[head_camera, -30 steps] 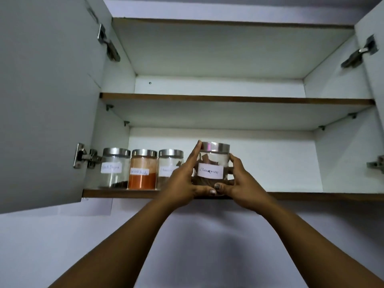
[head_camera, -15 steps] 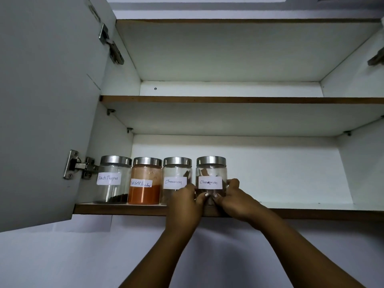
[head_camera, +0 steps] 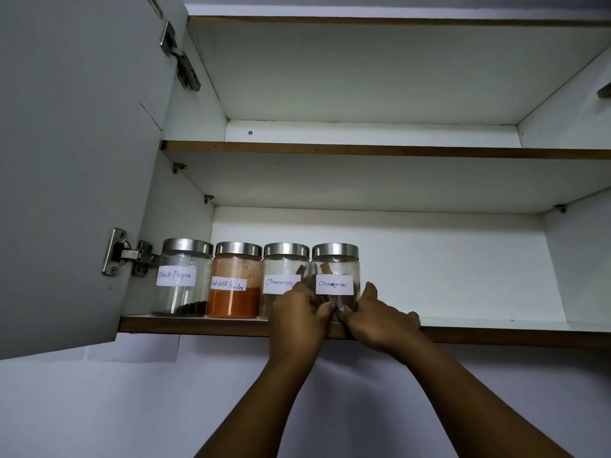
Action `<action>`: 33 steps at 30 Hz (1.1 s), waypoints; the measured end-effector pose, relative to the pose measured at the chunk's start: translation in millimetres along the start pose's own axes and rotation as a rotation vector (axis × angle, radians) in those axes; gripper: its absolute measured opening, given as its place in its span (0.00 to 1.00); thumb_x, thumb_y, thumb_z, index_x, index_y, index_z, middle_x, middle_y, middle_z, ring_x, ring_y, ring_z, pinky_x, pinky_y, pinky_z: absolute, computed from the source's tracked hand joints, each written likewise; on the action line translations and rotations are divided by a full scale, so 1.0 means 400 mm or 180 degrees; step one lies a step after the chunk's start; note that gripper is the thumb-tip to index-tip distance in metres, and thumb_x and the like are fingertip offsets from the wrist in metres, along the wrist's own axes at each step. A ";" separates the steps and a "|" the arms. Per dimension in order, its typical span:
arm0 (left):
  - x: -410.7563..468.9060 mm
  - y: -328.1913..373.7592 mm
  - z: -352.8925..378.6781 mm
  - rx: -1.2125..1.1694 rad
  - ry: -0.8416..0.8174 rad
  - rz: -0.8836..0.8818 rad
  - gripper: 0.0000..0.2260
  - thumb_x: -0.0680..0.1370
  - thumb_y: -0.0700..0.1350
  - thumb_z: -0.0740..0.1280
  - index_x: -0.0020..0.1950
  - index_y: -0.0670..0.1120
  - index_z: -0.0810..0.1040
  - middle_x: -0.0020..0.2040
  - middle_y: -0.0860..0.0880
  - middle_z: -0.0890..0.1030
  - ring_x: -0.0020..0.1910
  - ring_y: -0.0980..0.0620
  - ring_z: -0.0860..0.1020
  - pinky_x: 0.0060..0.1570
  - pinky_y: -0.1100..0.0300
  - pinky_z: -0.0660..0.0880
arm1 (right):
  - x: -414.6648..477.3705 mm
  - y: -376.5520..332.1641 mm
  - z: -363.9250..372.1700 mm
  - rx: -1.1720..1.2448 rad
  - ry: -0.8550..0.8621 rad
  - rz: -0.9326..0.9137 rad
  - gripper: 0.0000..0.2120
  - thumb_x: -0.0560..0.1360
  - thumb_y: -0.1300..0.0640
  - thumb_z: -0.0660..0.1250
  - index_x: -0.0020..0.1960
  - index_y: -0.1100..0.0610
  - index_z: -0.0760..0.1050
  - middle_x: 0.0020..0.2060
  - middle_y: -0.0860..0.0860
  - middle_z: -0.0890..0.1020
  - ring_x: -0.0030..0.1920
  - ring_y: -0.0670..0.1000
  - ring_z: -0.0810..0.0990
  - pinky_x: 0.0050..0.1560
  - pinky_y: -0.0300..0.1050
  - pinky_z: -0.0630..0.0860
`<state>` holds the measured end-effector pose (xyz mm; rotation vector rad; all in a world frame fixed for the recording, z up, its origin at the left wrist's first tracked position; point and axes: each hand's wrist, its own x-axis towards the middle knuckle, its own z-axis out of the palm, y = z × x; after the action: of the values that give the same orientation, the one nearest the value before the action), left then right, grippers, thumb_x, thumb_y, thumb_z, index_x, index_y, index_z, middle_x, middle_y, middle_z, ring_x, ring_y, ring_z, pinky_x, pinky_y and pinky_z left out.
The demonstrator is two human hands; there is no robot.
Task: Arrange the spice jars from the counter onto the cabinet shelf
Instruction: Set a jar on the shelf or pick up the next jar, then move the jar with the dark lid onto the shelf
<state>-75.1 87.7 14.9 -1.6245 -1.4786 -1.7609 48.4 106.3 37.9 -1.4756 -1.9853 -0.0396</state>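
Several glass spice jars with steel lids stand in a row on the lowest cabinet shelf (head_camera: 496, 325). From the left they are a black pepper jar (head_camera: 182, 276), a red chilli powder jar (head_camera: 234, 282), a cinnamon jar (head_camera: 284, 269) and a second cinnamon jar (head_camera: 335, 272). The second cinnamon jar stands upright on the shelf, touching its neighbour. My left hand (head_camera: 297, 322) and my right hand (head_camera: 380, 322) clasp its lower part from either side, fingertips meeting at its front. Its base is hidden behind my fingers.
The left cabinet door (head_camera: 76, 160) hangs open beside the jars, with hinges (head_camera: 129, 256) at the shelf's left end. An upper shelf (head_camera: 363, 148) runs above. The lowest shelf stretches bare to the right of my hands. A plain wall lies below the cabinet.
The jar went from being held at the shelf's edge to standing in the row beside the first cinnamon jar. Both hands slid down to its base. The view has shifted closer and leftward.
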 end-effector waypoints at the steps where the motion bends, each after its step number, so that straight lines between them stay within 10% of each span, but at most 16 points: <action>1: -0.002 0.002 0.002 0.0031 0.0007 0.0045 0.08 0.74 0.47 0.70 0.45 0.43 0.75 0.43 0.47 0.80 0.44 0.51 0.77 0.41 0.62 0.71 | 0.001 0.000 0.002 0.0008 0.0055 0.0003 0.37 0.77 0.37 0.49 0.76 0.58 0.43 0.68 0.53 0.72 0.68 0.57 0.69 0.68 0.60 0.56; 12: -0.090 0.017 -0.041 0.0848 -0.0578 0.1102 0.16 0.76 0.40 0.65 0.63 0.45 0.70 0.61 0.47 0.74 0.58 0.50 0.72 0.55 0.62 0.71 | -0.152 0.013 0.108 -0.0482 0.0743 -0.0772 0.40 0.77 0.41 0.57 0.76 0.54 0.36 0.76 0.57 0.37 0.75 0.59 0.34 0.73 0.60 0.40; 21: -0.400 -0.033 -0.025 0.1000 -0.1808 0.0752 0.30 0.77 0.44 0.64 0.76 0.50 0.54 0.74 0.49 0.62 0.70 0.50 0.65 0.65 0.60 0.66 | -0.381 0.124 0.244 -0.0301 -0.0404 -0.0701 0.43 0.75 0.53 0.62 0.76 0.57 0.34 0.74 0.55 0.30 0.74 0.58 0.29 0.75 0.61 0.46; 33: -1.005 -0.234 -0.055 0.1073 -0.4512 -0.0179 0.37 0.77 0.49 0.64 0.77 0.51 0.44 0.74 0.42 0.57 0.69 0.39 0.63 0.68 0.49 0.64 | -0.872 0.384 0.669 -0.0390 -0.2169 -0.0509 0.48 0.70 0.32 0.52 0.77 0.61 0.40 0.76 0.60 0.42 0.75 0.63 0.38 0.72 0.65 0.52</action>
<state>-40.6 -48.5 -373.7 -2.7219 -2.0826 -0.0554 105.0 -27.5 -404.7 -1.5323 -2.6795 0.3186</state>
